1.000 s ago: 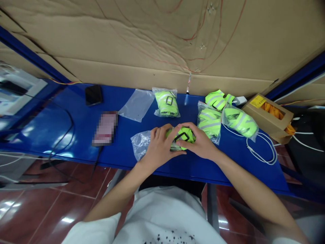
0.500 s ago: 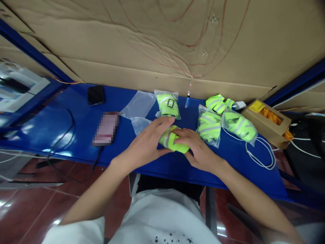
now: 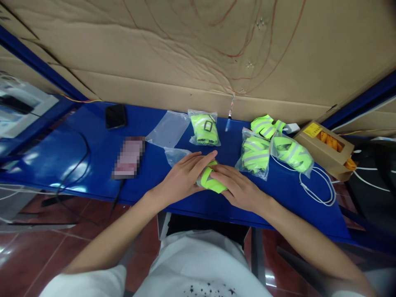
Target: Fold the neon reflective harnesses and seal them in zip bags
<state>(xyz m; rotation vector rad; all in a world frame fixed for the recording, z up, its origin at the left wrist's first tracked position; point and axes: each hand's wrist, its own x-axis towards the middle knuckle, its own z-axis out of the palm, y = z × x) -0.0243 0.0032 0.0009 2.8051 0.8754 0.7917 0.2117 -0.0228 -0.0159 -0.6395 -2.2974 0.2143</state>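
Both hands are on one folded band (image 3: 213, 182) of bright yellow-green webbing with grey stripes, which lies on the blue worktop (image 3: 77, 152) near its front edge, about the middle. The left hand (image 3: 182, 179) covers its left end and the right hand (image 3: 238, 187) lies over its right side. The fingers of both are nearly straight, so the band is held squeezed between them rather than gripped in a fist.

The step in hand looks like pressing the bundle flat and tight. A crumpled clear bag (image 3: 175, 156) lies just beyond the left hand, touching or nearly touching the band. I cannot tell whether any of it is under the palm. Any next move calls for keeping the fold from springing open, and one hand would have to hold it alone if the other lets go.

Containers:
- An empty clear bag (image 3: 168, 130) lies flat further back on the left.
- One filled bag (image 3: 204, 128) sits at the back middle, with a band and a dark buckle inside.
- Two more filled bags (image 3: 255, 152) (image 3: 292, 152) sit to the right, side by side and touching.
- A loose band (image 3: 266, 123) lies behind those two, not bagged.
- An open cardboard box (image 3: 321, 154) at the far right holds orange pieces – what they are is unclear.
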